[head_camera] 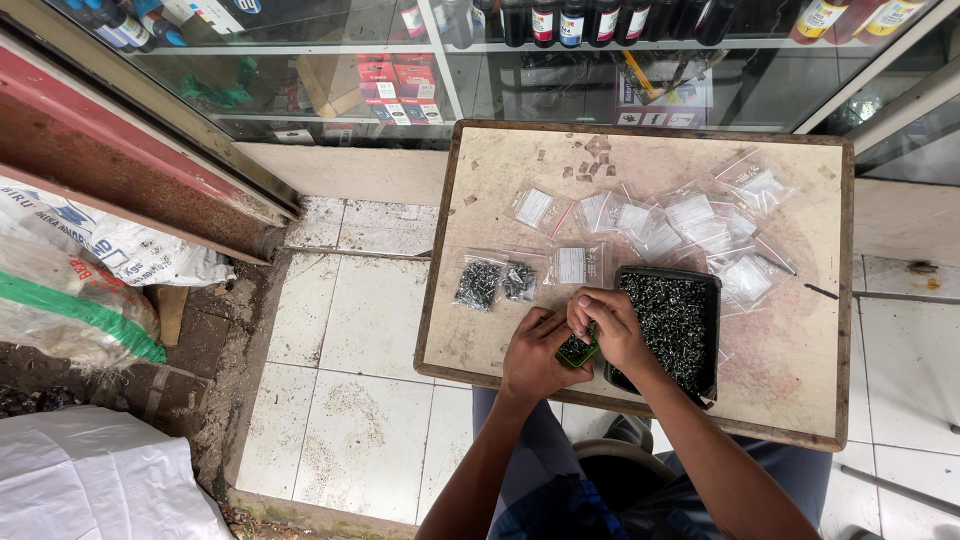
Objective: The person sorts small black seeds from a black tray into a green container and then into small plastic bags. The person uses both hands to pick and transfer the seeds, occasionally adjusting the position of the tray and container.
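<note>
Left hand (532, 355) and right hand (610, 325) together, fingers closed around a small green holder (578, 351) | holder just left of black tray (708, 290) of screws (670, 320) on bench (790, 385) | filled bags (495, 282) left of tray, flat bags (690, 225) beyond it

- A small square wooden counter (800, 390) with a worn, stained pale top stands on a white tiled floor (350, 400).
- A black tray of small dark screws (672, 325) lies at its near edge.
- Two filled clear screw bags (495, 282) lie left.
- Empty clear zip bags (690, 225) are scattered across the middle and far side.
- Small brown scraps (595, 158) lie near the far edge.
</note>
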